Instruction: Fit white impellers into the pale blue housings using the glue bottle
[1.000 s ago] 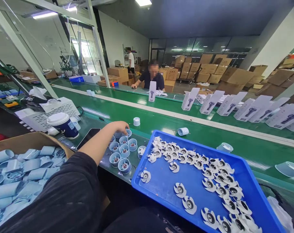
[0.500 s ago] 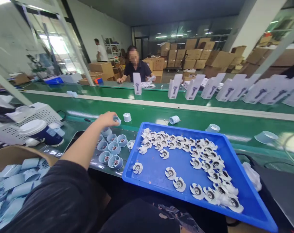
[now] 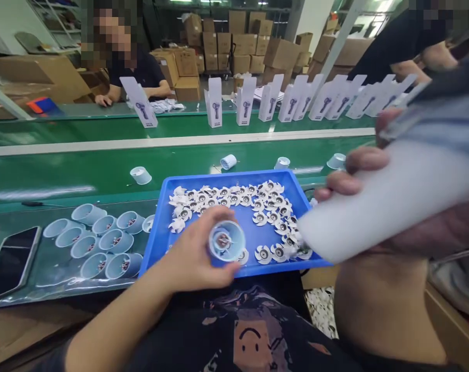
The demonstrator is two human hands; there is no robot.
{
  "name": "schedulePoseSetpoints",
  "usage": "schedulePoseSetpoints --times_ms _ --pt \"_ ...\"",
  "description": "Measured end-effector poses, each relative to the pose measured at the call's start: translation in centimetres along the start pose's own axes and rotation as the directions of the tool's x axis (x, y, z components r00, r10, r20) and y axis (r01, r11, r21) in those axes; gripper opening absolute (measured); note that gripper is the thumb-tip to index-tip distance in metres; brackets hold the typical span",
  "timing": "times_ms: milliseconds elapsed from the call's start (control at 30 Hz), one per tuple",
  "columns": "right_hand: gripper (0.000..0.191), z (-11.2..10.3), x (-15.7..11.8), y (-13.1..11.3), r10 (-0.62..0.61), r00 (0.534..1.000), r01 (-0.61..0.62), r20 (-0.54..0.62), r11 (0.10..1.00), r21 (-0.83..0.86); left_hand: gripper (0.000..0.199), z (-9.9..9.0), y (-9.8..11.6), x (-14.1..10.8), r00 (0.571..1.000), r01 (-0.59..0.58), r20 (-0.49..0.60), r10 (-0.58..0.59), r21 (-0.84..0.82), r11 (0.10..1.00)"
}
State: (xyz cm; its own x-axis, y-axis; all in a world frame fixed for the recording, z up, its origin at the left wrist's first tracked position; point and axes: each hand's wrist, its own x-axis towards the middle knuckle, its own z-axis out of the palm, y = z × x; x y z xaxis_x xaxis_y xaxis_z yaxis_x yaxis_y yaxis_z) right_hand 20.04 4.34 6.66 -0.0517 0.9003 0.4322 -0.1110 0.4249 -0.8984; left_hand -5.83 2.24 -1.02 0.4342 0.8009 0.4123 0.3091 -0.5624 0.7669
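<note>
My left hand (image 3: 195,253) grips a light blue cup (image 3: 238,238), its open end facing me, over the near edge of the blue tray (image 3: 226,178). Wires and small reddish-brown parts show inside the cup. On the right, my right hand (image 3: 364,170) is wrapped round a large whitish cylindrical object (image 3: 389,201), blurred and close to the camera. Its narrower end points down-left at the tray's right side. White fan wheels (image 3: 263,254) lie in the tray. Several similar blue cups (image 3: 116,240) stand or lean grouped left of it.
A phone (image 3: 13,263) lies at the left. Beyond the tray, more cups (image 3: 140,175) sit on the green belt (image 3: 82,170). White printed boxes (image 3: 215,106) stand in a row behind. One person (image 3: 137,72) sits opposite; another person's arm (image 3: 408,70) shows upper right.
The view has turned right and down. My left hand has brought a cup from the belt's edge to above the tray. My right hand has come into view around the whitish object.
</note>
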Motion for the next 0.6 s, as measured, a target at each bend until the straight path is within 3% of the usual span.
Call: schedulePoseSetpoints --times_ms 67,200,467,600 --pt "0.064 3.1 0.7 -1.3 0.079 0.995 -0.069 -0.056 0.983 0.171 0.070 2.0 0.8 0.8 0.997 -0.005 0.082 -0.006 0.127 0.992" --pt "0.062 6.3 1.0 -2.7 0.090 0.991 -0.058 -0.103 0.959 0.279 0.044 3.1 2.4 2.1 0.990 -0.103 0.108 0.086 0.162 0.981" --pt "0.054 5.5 -0.2 -2.0 -0.001 0.997 0.024 -0.077 0.954 0.299 0.032 3.4 3.0 2.2 0.989 -0.132 0.078 0.122 0.132 0.982" --pt "0.050 5.7 0.1 -1.9 0.018 0.998 0.000 -0.062 0.959 0.284 0.034 3.6 3.4 2.3 0.991 -0.125 0.057 0.118 0.145 0.982"
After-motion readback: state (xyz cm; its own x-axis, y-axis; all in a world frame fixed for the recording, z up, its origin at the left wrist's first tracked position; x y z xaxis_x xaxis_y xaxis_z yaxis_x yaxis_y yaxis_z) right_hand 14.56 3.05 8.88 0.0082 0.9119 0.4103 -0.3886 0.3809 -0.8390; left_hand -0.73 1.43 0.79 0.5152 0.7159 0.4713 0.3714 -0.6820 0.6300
